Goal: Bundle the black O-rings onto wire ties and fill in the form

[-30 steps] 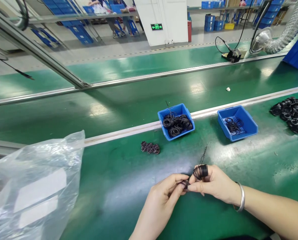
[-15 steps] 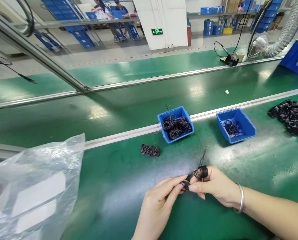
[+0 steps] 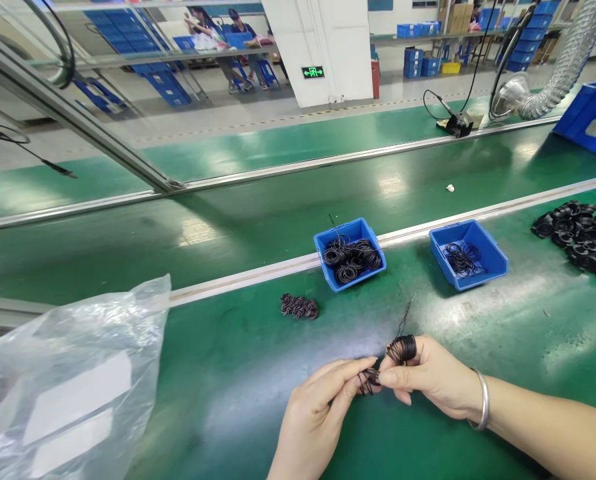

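Pinching one black ring (image 3: 367, 380) between left hand (image 3: 318, 413) and right hand (image 3: 431, 380) fingertips, 6 o'clock on the table (image 3: 258, 373); ring stack (image 3: 402, 348) on right forefinger. Probably best: light grip, so thin loop doesn't kink.

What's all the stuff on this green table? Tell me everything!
left bin: one, blue, table middle, holds many black rings
right bin: one, blue, beside it, few rings
dark coils: small clump, brownish-black, before the left bin
black parts: a pile, black, table's right edge
plastic bag: one, clear, near left
ring stack: several, black, on a right-hand finger
pinched ring: one, black, between both hands
bracelet: one, silver, right wrist
left hand: pinching the ring
right hand: pinching it too
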A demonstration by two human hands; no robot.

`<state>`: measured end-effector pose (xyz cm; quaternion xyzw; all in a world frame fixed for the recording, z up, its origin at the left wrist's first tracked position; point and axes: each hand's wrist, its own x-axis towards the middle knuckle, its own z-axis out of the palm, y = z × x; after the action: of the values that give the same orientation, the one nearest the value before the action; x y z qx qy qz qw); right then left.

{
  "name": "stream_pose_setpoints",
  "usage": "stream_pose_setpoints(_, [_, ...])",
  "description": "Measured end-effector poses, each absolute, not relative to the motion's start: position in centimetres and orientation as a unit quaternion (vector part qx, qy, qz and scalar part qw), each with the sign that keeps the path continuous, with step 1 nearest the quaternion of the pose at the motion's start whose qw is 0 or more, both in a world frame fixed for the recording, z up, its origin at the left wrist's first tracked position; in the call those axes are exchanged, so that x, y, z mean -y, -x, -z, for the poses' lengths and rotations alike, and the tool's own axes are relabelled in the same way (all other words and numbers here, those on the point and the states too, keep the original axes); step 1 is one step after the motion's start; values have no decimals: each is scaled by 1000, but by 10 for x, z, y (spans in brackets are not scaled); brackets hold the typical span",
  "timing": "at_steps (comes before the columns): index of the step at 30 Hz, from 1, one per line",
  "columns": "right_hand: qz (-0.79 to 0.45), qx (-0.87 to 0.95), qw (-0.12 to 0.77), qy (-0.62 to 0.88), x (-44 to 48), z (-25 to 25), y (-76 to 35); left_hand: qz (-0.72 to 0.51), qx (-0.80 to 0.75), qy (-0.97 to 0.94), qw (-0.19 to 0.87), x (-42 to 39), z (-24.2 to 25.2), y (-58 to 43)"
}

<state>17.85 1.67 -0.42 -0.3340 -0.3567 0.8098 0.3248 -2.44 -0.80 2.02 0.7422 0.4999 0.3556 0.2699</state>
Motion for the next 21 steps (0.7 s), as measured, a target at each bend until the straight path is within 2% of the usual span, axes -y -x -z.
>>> stream_pose_setpoints(21, [-826,343,329,303,-17,2,-180,-366,-492,-736,288,8,-21,22])
